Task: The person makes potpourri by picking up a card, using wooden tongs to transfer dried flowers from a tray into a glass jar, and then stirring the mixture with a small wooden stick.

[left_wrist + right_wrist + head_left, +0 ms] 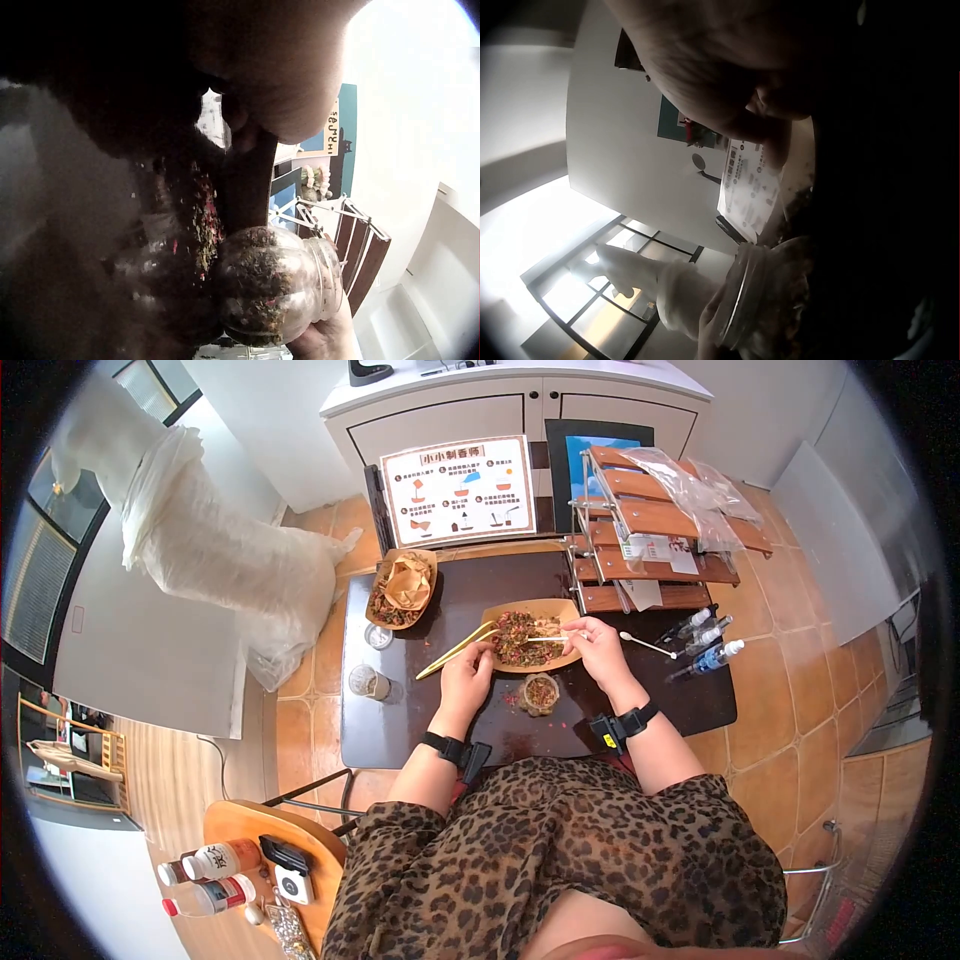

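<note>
A brown paper tray (548, 664) of dried flowers and herbs sits on the dark table before me. My left hand (467, 680) grips the tray's left rim, its fingertips curled at the edge. Over the tray's right side, my right hand (598, 650) pinches a thin pale stick (545, 640) whose end reaches into the herbs. Golden tongs (455, 652) lean across the tray's left edge, close to my left hand. Between my wrists stands an open glass jar (540, 696) part-filled with herbs, also seen in the left wrist view as a round jar (262, 289).
A second paper tray (401, 616) holds herbs and crumpled brown paper. Left of me stand a lidded jar (369, 682) and a small round lid (378, 636). To the right are small spray bottles (718, 656), a white-tipped stick (650, 647) and a tiered wooden rack (650, 510).
</note>
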The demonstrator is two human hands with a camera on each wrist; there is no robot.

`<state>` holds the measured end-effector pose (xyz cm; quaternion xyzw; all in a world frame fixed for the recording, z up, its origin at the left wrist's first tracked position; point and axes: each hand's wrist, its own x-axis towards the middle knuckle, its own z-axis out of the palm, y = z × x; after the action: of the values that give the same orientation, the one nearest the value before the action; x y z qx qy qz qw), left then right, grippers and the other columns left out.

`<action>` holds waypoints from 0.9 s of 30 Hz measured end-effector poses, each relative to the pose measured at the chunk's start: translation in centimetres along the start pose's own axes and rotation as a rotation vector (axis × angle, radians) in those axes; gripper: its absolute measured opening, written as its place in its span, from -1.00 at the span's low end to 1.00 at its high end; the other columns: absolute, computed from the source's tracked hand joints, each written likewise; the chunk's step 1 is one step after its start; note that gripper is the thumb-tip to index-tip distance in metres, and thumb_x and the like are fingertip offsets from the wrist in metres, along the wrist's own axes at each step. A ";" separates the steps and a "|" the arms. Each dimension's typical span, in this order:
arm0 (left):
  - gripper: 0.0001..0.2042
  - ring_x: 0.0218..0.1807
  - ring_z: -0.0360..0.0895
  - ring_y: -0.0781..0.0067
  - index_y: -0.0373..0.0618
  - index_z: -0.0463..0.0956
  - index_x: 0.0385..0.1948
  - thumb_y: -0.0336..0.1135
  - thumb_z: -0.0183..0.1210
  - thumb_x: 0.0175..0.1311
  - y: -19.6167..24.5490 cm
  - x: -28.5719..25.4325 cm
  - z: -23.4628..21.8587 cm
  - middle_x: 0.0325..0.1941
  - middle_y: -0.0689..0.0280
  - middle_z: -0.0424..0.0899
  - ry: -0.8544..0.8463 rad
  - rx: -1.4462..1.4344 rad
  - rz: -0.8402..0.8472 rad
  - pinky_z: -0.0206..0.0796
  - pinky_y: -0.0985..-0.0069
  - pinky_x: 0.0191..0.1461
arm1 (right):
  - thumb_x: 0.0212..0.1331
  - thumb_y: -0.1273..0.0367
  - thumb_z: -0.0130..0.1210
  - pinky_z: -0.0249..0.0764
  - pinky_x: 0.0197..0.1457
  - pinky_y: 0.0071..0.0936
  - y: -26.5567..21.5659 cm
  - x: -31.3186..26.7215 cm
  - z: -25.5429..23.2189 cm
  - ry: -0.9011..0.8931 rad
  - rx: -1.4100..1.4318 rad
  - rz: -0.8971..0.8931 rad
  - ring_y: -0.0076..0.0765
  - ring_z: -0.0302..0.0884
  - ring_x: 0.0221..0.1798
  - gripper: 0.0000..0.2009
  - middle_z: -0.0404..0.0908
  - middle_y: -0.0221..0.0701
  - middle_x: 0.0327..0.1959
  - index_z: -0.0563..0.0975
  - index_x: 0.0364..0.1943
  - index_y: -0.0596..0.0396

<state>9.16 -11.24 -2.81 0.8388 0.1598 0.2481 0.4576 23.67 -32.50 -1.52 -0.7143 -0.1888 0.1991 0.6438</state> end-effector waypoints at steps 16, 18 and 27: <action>-0.70 -0.43 0.49 0.33 -0.17 0.56 -0.06 -0.20 0.26 0.29 0.3 -0.1 -0.6 -0.46 0.26 0.52 0.049 -0.052 -0.015 0.39 0.44 -0.25 | 0.28 0.55 0.03 0.25 -0.41 -0.69 -1.7 0.3 -0.1 0.050 0.111 0.035 -0.69 0.45 -0.47 -0.79 0.67 -0.45 -0.45 0.59 -0.06 0.22; -0.60 -0.46 0.43 0.34 -0.14 0.55 -0.07 -0.08 0.34 0.18 0.8 -0.7 -1.1 -0.48 0.29 0.45 -0.004 -0.064 0.108 0.38 0.44 -0.27 | 0.29 0.54 0.04 0.23 -0.42 -0.70 -1.6 0.1 -1.0 0.067 0.133 0.046 -0.71 0.42 -0.49 -0.80 0.67 -0.45 -0.45 0.59 -0.05 0.21; -0.21 -0.19 0.57 0.16 -0.16 0.57 0.04 0.27 0.45 -0.19 3.8 -0.1 -1.0 -0.17 0.23 0.63 -0.289 0.240 0.735 0.43 0.30 -0.08 | 0.31 0.49 0.08 0.20 -0.45 -0.72 -2.9 -1.6 -3.2 0.107 0.154 0.039 -0.73 0.35 -0.51 -0.82 0.65 -0.46 -0.46 0.59 -0.06 0.21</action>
<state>8.68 -12.56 0.86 0.9136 -0.1886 0.2542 0.2551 23.96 -35.78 1.72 -0.6758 -0.1242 0.1870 0.7021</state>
